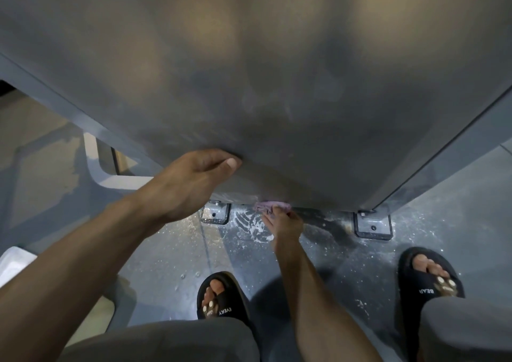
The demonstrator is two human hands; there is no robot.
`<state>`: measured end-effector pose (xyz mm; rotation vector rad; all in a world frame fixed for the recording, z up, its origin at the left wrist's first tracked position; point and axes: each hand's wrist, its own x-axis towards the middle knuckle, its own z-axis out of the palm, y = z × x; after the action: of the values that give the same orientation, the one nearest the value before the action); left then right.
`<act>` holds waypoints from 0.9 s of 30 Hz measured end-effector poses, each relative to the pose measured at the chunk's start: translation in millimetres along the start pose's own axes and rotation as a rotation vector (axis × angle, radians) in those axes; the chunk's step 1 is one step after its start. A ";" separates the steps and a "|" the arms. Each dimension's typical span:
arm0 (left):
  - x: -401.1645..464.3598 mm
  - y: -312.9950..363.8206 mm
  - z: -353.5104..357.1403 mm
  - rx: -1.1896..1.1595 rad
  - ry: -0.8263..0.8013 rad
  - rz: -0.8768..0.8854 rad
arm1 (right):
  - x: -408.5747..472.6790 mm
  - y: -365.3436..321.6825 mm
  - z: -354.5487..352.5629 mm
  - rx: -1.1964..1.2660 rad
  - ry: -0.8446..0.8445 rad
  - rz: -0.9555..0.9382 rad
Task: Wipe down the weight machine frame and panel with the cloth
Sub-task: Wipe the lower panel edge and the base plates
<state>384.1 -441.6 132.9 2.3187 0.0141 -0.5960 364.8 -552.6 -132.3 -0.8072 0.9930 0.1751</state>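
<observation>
Far left, floor: a white object (12,262) shows at the picture's edge; I cannot tell what it is.
Left hand: the left hand (191,184) rests against the lower edge of the panel (277,70); the thumb lies flat on the surface, the fingers are relaxed and hold nothing.
Panel look: wide, grey, smooth and a little shiny, with dull smears and faint wipe marks near its lower part.
Frame: grey painted bars of the frame (454,151) run along both sides of the panel and end in bolted foot plates (373,225) on the floor (171,250).
Cloth place: the cloth (270,206) is at the bottom edge of the panel, just above the floor, between the two foot plates.
Cloth look: small, pale purple, bunched and wrinkled.
Right hand: the right hand (284,221) pinches the cloth with curled fingers and presses it to the panel's bottom edge.
Handling, my judgement: the cloth seems light, soft and easy to fold, so it is best held bunched in the fingers. The panel and frame look stiff and fixed, and will probably take firm pressure.
Floor, centre to right: white dust and a shoe print lie there; black sandals (430,275) stand on it.
</observation>
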 end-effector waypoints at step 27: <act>-16.6 -30.6 -23.4 0.055 0.081 -0.026 | -36.7 8.7 34.7 0.107 -0.052 -0.146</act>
<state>373.4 -401.1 134.5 2.3978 0.0667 -0.5206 363.7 -515.0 -97.5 -0.7701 0.8838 0.0168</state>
